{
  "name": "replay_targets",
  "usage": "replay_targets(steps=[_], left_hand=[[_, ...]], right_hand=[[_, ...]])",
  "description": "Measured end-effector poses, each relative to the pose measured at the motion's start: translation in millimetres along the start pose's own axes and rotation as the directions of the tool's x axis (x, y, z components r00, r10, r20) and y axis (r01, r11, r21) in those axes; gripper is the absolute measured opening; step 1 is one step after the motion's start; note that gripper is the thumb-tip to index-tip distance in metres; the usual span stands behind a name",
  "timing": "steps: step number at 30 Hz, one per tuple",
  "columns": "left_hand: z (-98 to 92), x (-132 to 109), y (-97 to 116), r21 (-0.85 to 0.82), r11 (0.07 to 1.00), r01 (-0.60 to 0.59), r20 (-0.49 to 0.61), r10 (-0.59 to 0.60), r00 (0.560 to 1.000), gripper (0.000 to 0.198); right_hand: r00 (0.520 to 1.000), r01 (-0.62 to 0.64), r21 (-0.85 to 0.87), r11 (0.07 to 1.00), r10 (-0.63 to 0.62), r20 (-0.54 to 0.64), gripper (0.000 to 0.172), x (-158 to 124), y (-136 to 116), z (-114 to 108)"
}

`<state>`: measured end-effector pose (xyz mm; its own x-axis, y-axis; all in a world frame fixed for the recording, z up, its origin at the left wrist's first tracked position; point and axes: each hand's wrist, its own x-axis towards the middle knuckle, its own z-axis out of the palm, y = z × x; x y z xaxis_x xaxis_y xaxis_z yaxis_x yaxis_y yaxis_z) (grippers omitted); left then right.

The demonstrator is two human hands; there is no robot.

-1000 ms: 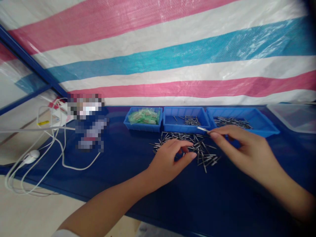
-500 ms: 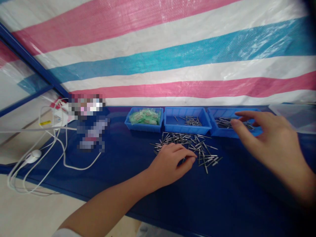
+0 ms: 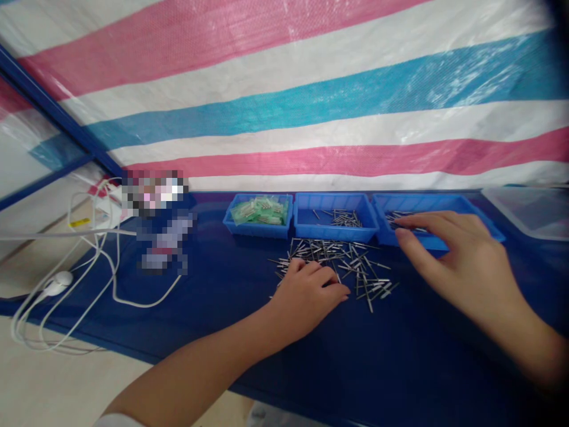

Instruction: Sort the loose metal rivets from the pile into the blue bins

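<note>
My left hand [image 3: 306, 290] rests at the near edge of a loose pile of metal blind rivets [image 3: 371, 284]. Its fingers are curled in and closed; what they hold, if anything, is hidden. Over the front of the right blue bin [image 3: 386, 238] is my right hand [image 3: 462, 261], its thumb and forefinger a little apart with nothing visible between them. More rivets lie in that bin, partly covered by the hand. The middle blue bin [image 3: 306, 228] has some rivets toward its right side.
A left blue bin [image 3: 233, 224] contains green-tinted plastic packets [image 3: 262, 210]. A clear plastic container [image 3: 528, 216] stands at the far right. White cables [image 3: 113, 279] trail over the table's left side. Striped sheeting [image 3: 284, 107] hangs behind.
My right hand has moved left and slightly down, to the front left of the right bin. My left hand has shifted slightly, its fingers curling more at the pile.
</note>
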<state>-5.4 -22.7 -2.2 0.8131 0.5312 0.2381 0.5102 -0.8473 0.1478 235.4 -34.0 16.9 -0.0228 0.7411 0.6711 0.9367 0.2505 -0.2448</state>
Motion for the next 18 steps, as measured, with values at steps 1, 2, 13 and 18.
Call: replay_targets(steps=[1, 2, 13, 18], left_hand=[[-0.7, 0.2, 0.3, 0.012, 1.0, -0.004, -0.006, 0.004, 1.0, 0.017], [-1.9, 0.3, 0.6, 0.024, 1.0, 0.0, -0.014, 0.0, 1.0, 0.017], [-11.0, -1.6, 0.7, 0.171, 0.977, 0.131, 0.009, -0.135, 0.991, 0.022], [-6.6, -2.2, 0.3, 0.186, 0.979, 0.085, -0.001, -0.086, 0.996, 0.016]], right_hand=[[1.0, 0.012, 0.012, 1.0, -0.012, 0.005, 0.02, -0.5, -1.6, 0.4], [1.0, 0.022, 0.023, 0.999, -0.022, 0.007, 0.02, -1.2, -3.1, 1.0], [0.995, 0.089, 0.124, 0.988, -0.095, 0.037, 0.015, -7.3, -17.4, 6.1], [0.993, 0.097, 0.154, 0.983, -0.106, 0.049, 0.015, -8.7, -18.7, 7.4]])
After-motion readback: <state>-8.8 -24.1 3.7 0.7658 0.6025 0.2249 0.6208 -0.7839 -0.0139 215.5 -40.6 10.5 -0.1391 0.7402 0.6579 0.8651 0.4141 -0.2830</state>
